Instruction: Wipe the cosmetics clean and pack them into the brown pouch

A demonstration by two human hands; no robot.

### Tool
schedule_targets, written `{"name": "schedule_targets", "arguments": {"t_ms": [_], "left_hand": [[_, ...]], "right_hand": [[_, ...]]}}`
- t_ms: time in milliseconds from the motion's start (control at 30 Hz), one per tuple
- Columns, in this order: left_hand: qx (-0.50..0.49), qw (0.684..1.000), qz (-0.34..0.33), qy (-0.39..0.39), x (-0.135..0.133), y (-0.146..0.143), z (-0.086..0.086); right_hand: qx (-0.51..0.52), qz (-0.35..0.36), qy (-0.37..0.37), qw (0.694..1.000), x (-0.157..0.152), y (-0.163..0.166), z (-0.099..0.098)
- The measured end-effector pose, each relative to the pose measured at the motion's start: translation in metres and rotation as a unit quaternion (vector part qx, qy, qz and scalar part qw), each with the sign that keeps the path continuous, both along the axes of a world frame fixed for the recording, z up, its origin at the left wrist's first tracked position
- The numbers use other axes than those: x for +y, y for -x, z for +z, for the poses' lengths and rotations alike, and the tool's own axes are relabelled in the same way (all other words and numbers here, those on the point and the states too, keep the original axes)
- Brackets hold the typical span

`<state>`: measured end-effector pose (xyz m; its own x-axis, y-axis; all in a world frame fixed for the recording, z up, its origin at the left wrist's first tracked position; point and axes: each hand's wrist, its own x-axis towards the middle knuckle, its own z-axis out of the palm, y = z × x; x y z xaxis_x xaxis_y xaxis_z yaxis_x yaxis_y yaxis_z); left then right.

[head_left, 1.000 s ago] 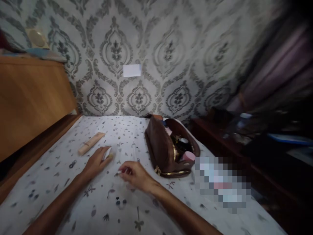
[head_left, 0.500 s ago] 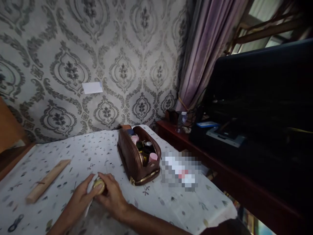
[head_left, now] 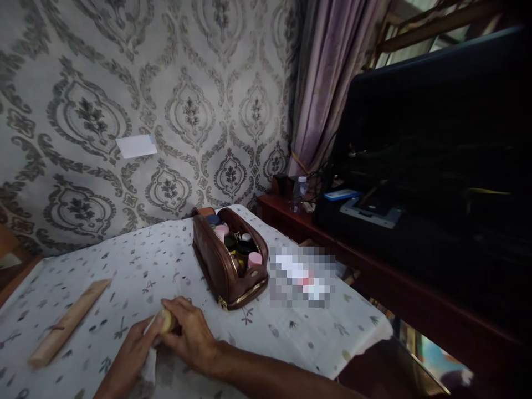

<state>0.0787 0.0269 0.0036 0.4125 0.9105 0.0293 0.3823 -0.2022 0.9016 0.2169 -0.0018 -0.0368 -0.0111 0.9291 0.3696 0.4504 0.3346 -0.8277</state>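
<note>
My right hand (head_left: 193,335) is wrapped round a small container with a round yellowish cap (head_left: 167,320); its body is mostly hidden by my fingers. My left hand (head_left: 135,349) holds a white tissue (head_left: 149,368), which hangs below the fingers, and its thumb presses at the side of the cap. Both hands meet just above the patterned white cloth. Beyond them stands a brown leather toiletry bag (head_left: 210,266), unzipped, with several small bottles and jars inside, including one with a pink lid (head_left: 255,259).
A flat tan strip (head_left: 68,327) lies at the left on the cloth (head_left: 233,360). Right of the bag is a blurred-out item (head_left: 303,277). A clear plastic bottle (head_left: 299,194) stands on a dark red ledge beside a big black object (head_left: 428,138). White paper (head_left: 136,146) is on the wall.
The view has shifted slightly to the right. The capped container has tilted in my hands, with its cap turned more sideways, and the tissue hangs lower beneath my left hand.
</note>
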Motion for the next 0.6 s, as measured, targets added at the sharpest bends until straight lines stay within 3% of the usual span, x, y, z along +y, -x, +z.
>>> {"name": "schedule_targets", "arguments": {"t_ms": [167,333,500,600], "left_hand": [[0.029,0.998,0.008,-0.057,0.003,0.000,-0.006],[0.104,0.984,0.070,-0.123,0.009,0.009,-0.022],[0.109,0.965,0.044,-0.236,0.006,0.010,-0.030],[0.117,0.946,0.018,-0.302,0.002,0.011,-0.029]], "right_hand": [[-0.052,-0.009,0.013,0.999,0.001,-0.005,0.004],[-0.092,-0.001,0.072,0.993,-0.003,-0.009,0.011],[-0.079,0.005,0.103,0.992,0.001,-0.007,0.016],[-0.016,0.006,0.161,0.987,0.000,-0.009,0.026]]}}
